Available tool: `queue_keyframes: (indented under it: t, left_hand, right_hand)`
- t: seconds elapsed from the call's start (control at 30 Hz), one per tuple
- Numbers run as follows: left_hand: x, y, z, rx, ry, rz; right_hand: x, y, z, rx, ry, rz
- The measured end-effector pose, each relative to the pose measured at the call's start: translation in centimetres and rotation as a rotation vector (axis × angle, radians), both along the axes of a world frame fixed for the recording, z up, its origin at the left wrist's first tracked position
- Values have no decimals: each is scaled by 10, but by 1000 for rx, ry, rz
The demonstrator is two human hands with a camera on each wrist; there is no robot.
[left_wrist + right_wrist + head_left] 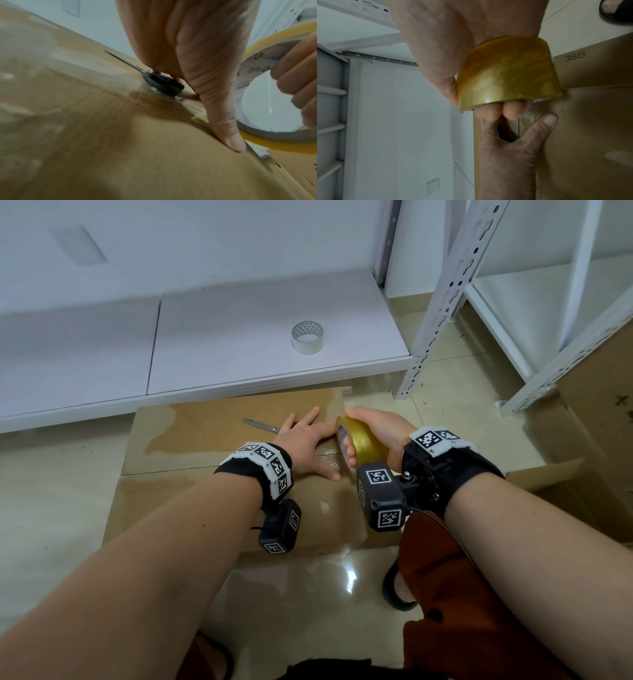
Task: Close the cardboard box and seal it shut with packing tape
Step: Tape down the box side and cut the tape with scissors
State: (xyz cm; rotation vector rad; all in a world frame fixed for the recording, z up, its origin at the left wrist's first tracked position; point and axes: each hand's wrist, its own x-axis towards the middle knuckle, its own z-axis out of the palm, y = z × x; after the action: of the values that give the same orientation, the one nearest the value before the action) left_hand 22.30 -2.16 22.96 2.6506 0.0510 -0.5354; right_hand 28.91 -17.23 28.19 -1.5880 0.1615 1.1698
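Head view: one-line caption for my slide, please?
Left hand presses flat on the closed brown cardboard box while right hand grips the yellow packing-tape roll at its seam.

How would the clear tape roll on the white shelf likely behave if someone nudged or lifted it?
The clear tape roll lies flat on its side on the white shelf, so a nudge would probably slide it, not roll it. Its thin, nearly spent winding suggests it is light. Its wide hollow core should be easy to hook with fingers.
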Motion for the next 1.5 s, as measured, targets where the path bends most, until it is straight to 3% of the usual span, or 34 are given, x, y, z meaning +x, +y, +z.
queue_keyframes:
  t: [1.5]
  left_hand:
    - [4, 2, 0, 60, 37, -20]
  right_hand:
    - [-7, -14, 7, -75, 61, 98]
